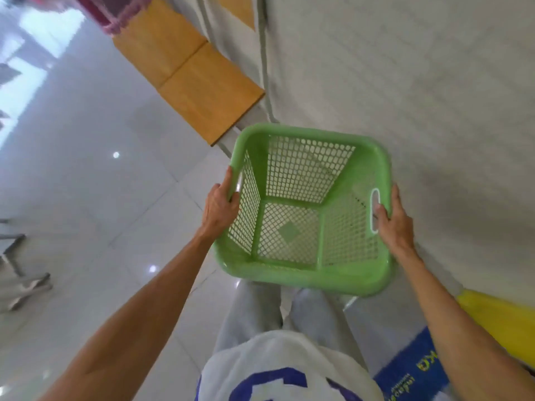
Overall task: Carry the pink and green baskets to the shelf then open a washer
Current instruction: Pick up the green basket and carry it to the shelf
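both hands, left hand (pixel 221 202) and right hand (pixel 393 219), have fingers clenched on the empty green basket (pixel 292 233) rims, held above the floor; a slack grip could tip it, i'd judge

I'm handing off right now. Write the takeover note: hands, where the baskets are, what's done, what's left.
Left hand: grip closed on the left rim of the green basket.
Right hand: grip closed on the right side, fingers through the handle slot.
Green basket: empty, held up in front of the body over the tiled floor, beside a grey wall.
Pink basket: only a blurred pink edge shows at top left, next to a wooden surface; I cannot tell if it is resting on it.
Done: green basket picked up.
Left: set the green basket at the shelf, confirm the pink one, open a washer. No washer is in view.
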